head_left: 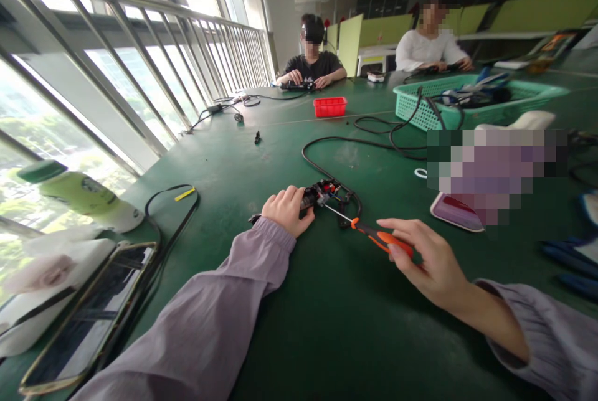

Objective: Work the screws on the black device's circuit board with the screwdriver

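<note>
My left hand (pixel 288 209) is closed around a black device (pixel 308 197) lying on the green table, its casing opened at the right end. Small red, grey and black inner parts (pixel 331 189) show there, and a black cable (pixel 308 147) runs off toward the back. My right hand (pixel 427 258) grips an orange and black screwdriver (pixel 374 236) by the handle between thumb and fingers. The thin shaft points left, and its tip meets the exposed inner parts; whether it sits in a screw is too small to tell.
A teal basket (pixel 504 117) of cables and tools stands at the back right, a red tray (pixel 329 107) at the back middle. Left are a bottle (pixel 81 195), a phone (pixel 93 320) and a strap (pixel 199 202). Blue-handled tools (pixel 572 264) lie right. Two people sit across the table.
</note>
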Demonstrator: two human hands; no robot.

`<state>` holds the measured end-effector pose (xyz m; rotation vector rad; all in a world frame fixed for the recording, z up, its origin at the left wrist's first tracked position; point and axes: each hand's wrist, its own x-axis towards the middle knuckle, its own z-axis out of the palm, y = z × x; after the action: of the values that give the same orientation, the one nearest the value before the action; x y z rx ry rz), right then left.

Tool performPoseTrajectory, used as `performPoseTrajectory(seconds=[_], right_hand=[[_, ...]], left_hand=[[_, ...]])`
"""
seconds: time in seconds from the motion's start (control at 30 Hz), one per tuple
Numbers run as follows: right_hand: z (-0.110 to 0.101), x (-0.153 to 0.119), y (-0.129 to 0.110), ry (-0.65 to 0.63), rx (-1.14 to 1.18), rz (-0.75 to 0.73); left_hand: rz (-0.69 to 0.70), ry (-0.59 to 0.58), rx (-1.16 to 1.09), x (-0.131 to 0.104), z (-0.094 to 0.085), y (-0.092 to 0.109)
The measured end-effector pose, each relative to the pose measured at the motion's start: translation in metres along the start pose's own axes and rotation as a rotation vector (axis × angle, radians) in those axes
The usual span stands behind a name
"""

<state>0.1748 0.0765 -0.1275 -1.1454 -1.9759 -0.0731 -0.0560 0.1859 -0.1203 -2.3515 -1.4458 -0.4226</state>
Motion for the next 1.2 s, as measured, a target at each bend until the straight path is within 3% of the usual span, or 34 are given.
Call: performPoseTrajectory(seconds=[0.17, 0.27, 0.4, 0.57, 0.67, 0.8, 1.0, 1.2], right_hand=[[0.0017, -0.0008, -0.0001, 0.138, -0.008, -0.075], [0.0003, 0.0013, -0.0015, 0.066, -0.023, -0.086], [0.0, 0.0007, -0.0003, -0.029, -0.009, 0.017], [0.003, -0.0011, 0.0019, 0.155, -0.023, -0.033], [0.002, 0.001, -0.0001, 0.099, -0.037, -0.063], [0.0007, 0.0018, -0.0013, -0.017, -0.032, 0.022], [0.0032, -0.0012, 0.0019, 0.124, -0.034, -0.027], [0.0008, 0.0008, -0.0002, -0.05, -0.015, 0.08]], left_hand=[[-0.003, 0.005, 0.0, -0.0005, -0.0002, 0.0005], [-0.009, 0.001, 0.001, -0.0006, 0.0001, 0.0004], [-0.002, 0.002, 0.002, -0.0004, -0.0003, 0.0], [-0.001, 0.001, -0.001, -0.0005, -0.0005, -0.0001], [0.001, 0.005, -0.003, -0.0005, 0.0008, -0.0009], [0.011, -0.007, -0.009, -0.0002, 0.002, -0.0024], [0.014, -0.012, -0.016, 0.0001, 0.0035, -0.0038], [0.01, -0.008, -0.024, -0.0001, 0.0032, -0.0027]])
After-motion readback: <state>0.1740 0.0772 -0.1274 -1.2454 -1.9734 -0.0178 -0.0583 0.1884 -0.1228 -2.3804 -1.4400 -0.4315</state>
